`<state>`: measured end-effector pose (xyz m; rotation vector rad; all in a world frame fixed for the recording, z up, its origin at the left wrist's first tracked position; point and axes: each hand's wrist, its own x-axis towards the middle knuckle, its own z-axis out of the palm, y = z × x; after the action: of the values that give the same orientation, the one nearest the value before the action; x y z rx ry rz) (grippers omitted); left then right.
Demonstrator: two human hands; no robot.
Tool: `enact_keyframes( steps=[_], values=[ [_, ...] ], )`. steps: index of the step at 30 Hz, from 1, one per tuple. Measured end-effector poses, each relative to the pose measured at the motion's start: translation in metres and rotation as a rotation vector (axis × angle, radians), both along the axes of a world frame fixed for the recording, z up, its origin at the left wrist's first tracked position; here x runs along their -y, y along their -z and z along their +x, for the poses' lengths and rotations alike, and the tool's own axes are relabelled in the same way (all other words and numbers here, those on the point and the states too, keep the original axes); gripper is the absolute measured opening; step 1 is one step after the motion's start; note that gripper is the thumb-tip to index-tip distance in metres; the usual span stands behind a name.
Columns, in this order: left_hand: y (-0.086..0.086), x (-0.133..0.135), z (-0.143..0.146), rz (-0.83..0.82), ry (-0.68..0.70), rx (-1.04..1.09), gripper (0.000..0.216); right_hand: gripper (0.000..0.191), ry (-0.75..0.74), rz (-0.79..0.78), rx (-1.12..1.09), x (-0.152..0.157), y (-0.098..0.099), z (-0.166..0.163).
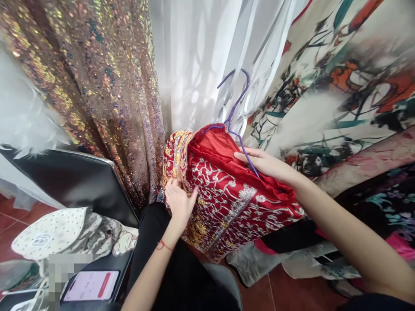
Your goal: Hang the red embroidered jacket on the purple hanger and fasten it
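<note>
A red garment (223, 190) with silver and gold embroidery lies over my lap. Its smooth red lining (215, 142) shows at the open upper edge. A purple hanger (231, 114) sits inside that opening, its hook pointing up. My left hand (180, 201) is on the gold-trimmed side of the garment, fingers bent against the cloth and thumb apart. At the upper edge, my right hand (259, 163) grips the garment beside the hanger's arm, fingers over the lining; its thumb is hidden. A red string bracelet (164, 246) circles my left wrist.
A black chair (84, 190) at left bears a dotted white cap (48, 233) and a phone (92, 285). A sequined cloth (106, 86) hangs behind it. White scrolled metalwork (269, 56) stands ahead, with patterned fabric (350, 86) at right. More clothes (253, 261) lie low at right.
</note>
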<state>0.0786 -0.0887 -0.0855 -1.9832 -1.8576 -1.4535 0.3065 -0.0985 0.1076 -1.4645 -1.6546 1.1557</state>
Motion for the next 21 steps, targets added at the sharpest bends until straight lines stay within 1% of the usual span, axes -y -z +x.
enact_keyframes(
  steps=[1,2,4,6,8,9,10,13,14,16,18,19,21],
  values=[
    [0.008,-0.006,-0.002,-0.044,-0.040,-0.001,0.049,0.050,0.007,0.031,0.001,0.001,0.003,0.001],
    [0.012,-0.013,-0.007,-0.092,-0.078,-0.007,0.043,0.050,0.007,0.058,0.004,0.002,0.005,0.001],
    [0.012,-0.028,-0.023,-0.217,-0.115,-0.039,0.030,0.050,-0.010,0.107,0.027,0.004,0.010,0.003],
    [0.002,-0.040,-0.045,-0.358,-0.102,-0.052,0.022,0.050,-0.032,0.149,0.066,0.005,0.012,0.003],
    [-0.016,-0.049,-0.069,-0.416,-0.092,0.007,0.020,0.049,-0.059,0.169,0.081,0.007,0.012,-0.001],
    [-0.028,-0.052,-0.079,-0.391,-0.096,0.057,0.018,0.048,-0.077,0.166,0.072,0.009,0.011,-0.003],
    [-0.042,-0.055,-0.089,-0.329,-0.107,0.112,0.015,0.047,-0.098,0.155,0.060,0.011,0.010,-0.006],
    [-0.092,-0.064,-0.108,-0.036,-0.098,0.259,0.013,0.045,-0.135,0.146,0.059,0.020,0.006,-0.014],
    [-0.108,-0.068,-0.110,0.064,-0.105,0.291,0.014,0.043,-0.107,0.168,0.074,0.024,0.006,-0.015],
    [-0.137,-0.075,-0.108,0.231,-0.107,0.339,0.019,0.041,0.013,0.243,0.094,0.030,0.008,-0.014],
    [-0.156,-0.083,-0.102,0.336,-0.077,0.344,0.024,0.040,0.122,0.289,0.079,0.035,0.014,-0.009],
    [-0.162,-0.087,-0.099,0.350,-0.041,0.320,0.027,0.040,0.126,0.278,0.063,0.037,0.018,-0.005],
    [-0.169,-0.093,-0.094,0.285,0.049,0.221,0.030,0.040,0.065,0.209,0.035,0.042,0.025,0.005]
  ],
)
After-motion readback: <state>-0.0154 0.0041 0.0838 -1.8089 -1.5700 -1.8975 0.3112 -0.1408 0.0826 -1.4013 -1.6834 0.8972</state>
